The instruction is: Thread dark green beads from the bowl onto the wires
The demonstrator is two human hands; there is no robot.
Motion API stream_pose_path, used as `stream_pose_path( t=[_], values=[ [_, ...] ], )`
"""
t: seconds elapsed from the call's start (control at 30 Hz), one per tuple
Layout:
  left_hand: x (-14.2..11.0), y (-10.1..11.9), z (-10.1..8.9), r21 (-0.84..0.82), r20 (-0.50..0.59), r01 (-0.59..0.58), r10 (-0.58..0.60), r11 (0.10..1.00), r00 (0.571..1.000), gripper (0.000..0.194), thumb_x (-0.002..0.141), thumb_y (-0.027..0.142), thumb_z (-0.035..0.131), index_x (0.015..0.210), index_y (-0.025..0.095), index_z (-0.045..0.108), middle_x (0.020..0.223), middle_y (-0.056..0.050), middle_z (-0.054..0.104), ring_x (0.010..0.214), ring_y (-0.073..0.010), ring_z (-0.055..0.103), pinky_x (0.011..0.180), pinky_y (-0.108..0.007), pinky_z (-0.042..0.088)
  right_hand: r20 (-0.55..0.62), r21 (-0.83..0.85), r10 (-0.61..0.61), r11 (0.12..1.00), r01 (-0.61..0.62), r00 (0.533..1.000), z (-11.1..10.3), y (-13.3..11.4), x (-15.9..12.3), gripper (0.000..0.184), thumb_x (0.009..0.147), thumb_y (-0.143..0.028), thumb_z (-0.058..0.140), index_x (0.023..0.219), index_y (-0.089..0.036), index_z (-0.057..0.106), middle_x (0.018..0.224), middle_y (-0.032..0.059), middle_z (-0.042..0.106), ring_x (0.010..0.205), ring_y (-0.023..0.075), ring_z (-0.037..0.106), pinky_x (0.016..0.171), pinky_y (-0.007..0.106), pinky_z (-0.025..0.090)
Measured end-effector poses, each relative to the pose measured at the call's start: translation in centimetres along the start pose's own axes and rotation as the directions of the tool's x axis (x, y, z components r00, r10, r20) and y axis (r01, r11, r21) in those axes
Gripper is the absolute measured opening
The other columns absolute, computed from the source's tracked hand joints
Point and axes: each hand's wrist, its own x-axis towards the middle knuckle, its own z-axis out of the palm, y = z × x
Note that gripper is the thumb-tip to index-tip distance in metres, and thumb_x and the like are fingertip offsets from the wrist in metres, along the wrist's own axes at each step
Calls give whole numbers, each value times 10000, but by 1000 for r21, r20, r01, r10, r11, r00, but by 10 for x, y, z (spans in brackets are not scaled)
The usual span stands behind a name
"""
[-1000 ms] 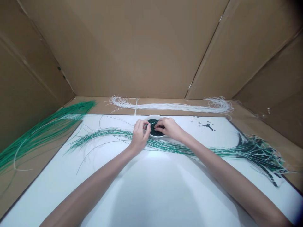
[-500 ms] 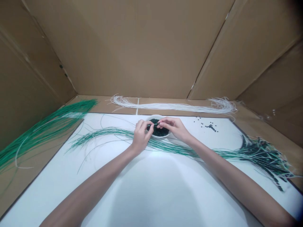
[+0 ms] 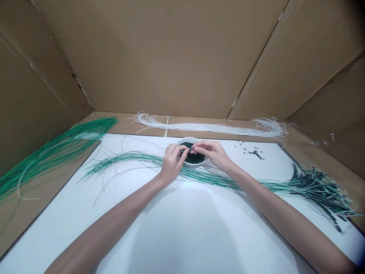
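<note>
A thin strand (image 3: 187, 149) is pinched between the thumb and fingertips of my left hand (image 3: 172, 161), above a white bowl (image 3: 192, 164). My right hand (image 3: 215, 154) faces it from the other side, closed in a pinch at the strand's end. The tiny dark piece at its fingertips looks like a bead. Small dark beads (image 3: 196, 158) fill much of the bowl. Under both wrists runs a long bundle of green strands (image 3: 205, 178), whose right end carries rows of dark beads (image 3: 322, 190).
Loose dark beads (image 3: 256, 154) are scattered right of the bowl on the white board (image 3: 182, 228). A bundle of white strands (image 3: 205, 128) lies behind the board, and another green bundle (image 3: 65, 148) lies at left. Cardboard walls (image 3: 176, 57) enclose the back and sides.
Both hands stay over the bowl, and their fingertips have come slightly closer together along the strand. The whole view has shifted a little.
</note>
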Motion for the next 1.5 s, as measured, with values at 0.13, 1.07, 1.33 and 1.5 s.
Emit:
stream_pose_path(
  t=[0.13, 1.07, 1.33, 1.5],
  values=[
    [0, 0, 0, 8, 7, 2, -2, 1000, 1000, 87, 827, 215, 465, 846, 166, 534, 715, -12, 501, 657, -113, 416, 670, -256, 367, -4, -1, -4, 1000, 4, 1000, 0, 0, -1, 192, 640, -313, 653, 749, -155, 644, 697, 27, 672, 708, 155, 627, 776, 315, 460],
    [-1, -1, 0, 63, 34, -48, 46, 997, 998, 79, 821, 216, 464, 822, 172, 530, 699, -19, 503, 651, -127, 415, 669, -270, 363, -78, -239, -147, 963, 125, 986, -4, 5, 1, 202, 608, -325, 671, 728, -163, 680, 761, 50, 675, 730, 182, 597, 715, 316, 451],
    [-1, 0, 0, 68, 28, -55, 53, 996, 998, 83, 822, 216, 463, 820, 172, 533, 684, -12, 493, 642, -124, 413, 666, -268, 364, -35, -253, -153, 957, 140, 988, -2, 0, -1, 181, 621, -298, 666, 735, -158, 680, 768, 51, 670, 740, 175, 587, 729, 309, 441],
    [-1, -1, 0, 59, 29, -41, 40, 997, 999, 74, 819, 213, 471, 826, 172, 532, 690, -10, 490, 647, -121, 411, 670, -267, 361, -32, -250, -150, 958, 138, 988, -1, 2, -1, 195, 626, -323, 658, 721, -153, 668, 747, 48, 655, 731, 175, 576, 730, 317, 437]
  ],
)
